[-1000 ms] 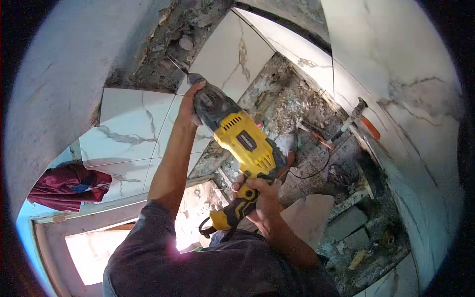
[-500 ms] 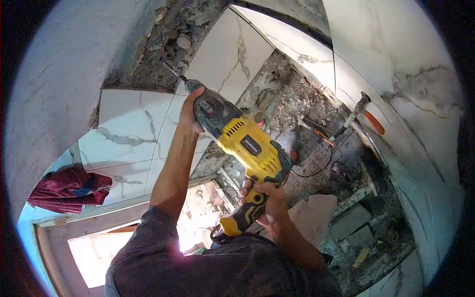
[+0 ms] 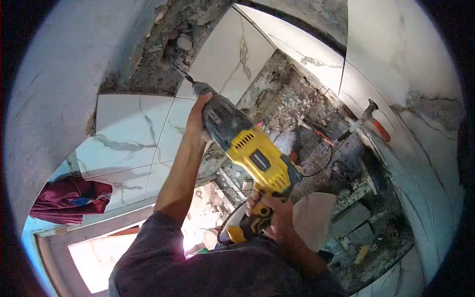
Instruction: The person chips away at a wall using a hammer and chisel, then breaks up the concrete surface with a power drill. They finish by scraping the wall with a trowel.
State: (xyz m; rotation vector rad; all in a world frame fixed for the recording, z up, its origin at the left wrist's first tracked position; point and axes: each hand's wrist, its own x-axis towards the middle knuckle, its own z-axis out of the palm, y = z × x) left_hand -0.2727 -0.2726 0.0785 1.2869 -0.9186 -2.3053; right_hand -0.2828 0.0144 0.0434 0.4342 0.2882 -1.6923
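A yellow and black demolition hammer point(image 3: 257, 158) slants across the middle of the head view. My left hand point(image 3: 200, 115) grips its dark front housing, with the thumb along the top edge. The fingers of my right hand point(image 3: 278, 217) are wrapped round the rear handle. A metal chisel bit point(image 3: 183, 73) points up and left, its tip overlapping the broken, bare patch of the wall point(image 3: 161, 74). Just below and beside that patch are white marbled tiles point(image 3: 129, 126).
A hammer point(image 3: 358, 121) with an orange-red grip and another tool with a red handle point(image 3: 319, 131) lie at the right. Rubble and broken tile pieces point(image 3: 314, 215) cover the floor. A maroon cloth point(image 3: 71, 198) hangs at the left, above a bright opening.
The demolition hammer and both hands have shifted slightly right and down in view. Its bit still points up and left at the broken patch. My grip is the same.
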